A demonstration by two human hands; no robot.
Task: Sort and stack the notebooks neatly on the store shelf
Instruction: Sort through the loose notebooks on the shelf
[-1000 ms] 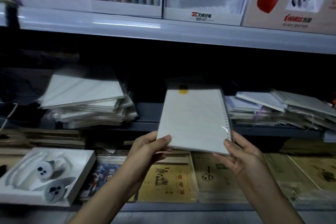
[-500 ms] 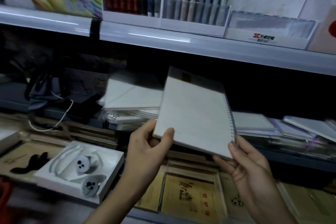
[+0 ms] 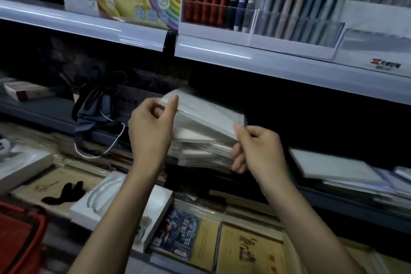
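I judge this to be the placing step. The white notebook (image 3: 206, 113) hangs tilted at mid-frame, just over the pile (image 3: 198, 151) of wrapped notebooks; I cannot tell whether they touch. My left hand (image 3: 151, 129) pinches its left corner and my right hand (image 3: 258, 151) pinches the right corner, thumb on top. The next move calls for lowering it flat and squaring its edges to the pile. Blur smears the pile, my hands cover its ends, and the dark recess behind hides the rest.
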